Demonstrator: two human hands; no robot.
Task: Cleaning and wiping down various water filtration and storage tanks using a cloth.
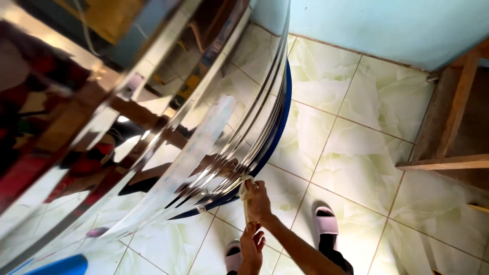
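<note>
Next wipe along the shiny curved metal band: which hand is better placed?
Right, probably: right hand presses the pale cloth onto the shiny curved metal band; left hand sits lower, holding only the cloth's tail.

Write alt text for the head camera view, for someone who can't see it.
Seen from above, a person's right hand presses a pale cloth against the lower edge of a large, curved, mirror-shiny metal sheet with a blue rim. The left hand holds the cloth's hanging end, above a pale green tiled floor and slippered feet.
</note>
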